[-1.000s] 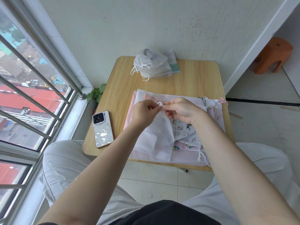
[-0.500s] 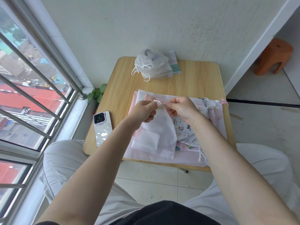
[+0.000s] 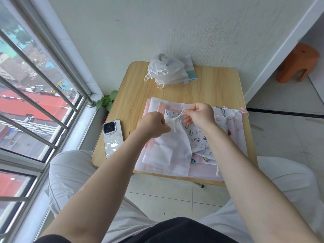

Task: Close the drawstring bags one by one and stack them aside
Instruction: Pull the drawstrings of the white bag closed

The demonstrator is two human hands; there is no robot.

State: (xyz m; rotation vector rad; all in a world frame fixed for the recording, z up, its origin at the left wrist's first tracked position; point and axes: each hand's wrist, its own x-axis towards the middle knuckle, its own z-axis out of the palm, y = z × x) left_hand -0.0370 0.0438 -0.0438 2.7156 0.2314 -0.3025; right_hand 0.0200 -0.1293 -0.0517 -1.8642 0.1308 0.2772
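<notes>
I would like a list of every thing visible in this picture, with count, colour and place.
white drawstring bag: one, white, near table middle, mouth gathered, cords held by both hands
flat bags: several, pink, white, animal print, spread under it
closed bags: a pile, white, far table edge
table: one, light wood, against wall
phone: one, silvery case, table's left edge
plant: one, green, left of table
stool: one, orange, far right floor
window bars: several, grey, left
left hand: grips cord
right hand: pinches cord
</notes>
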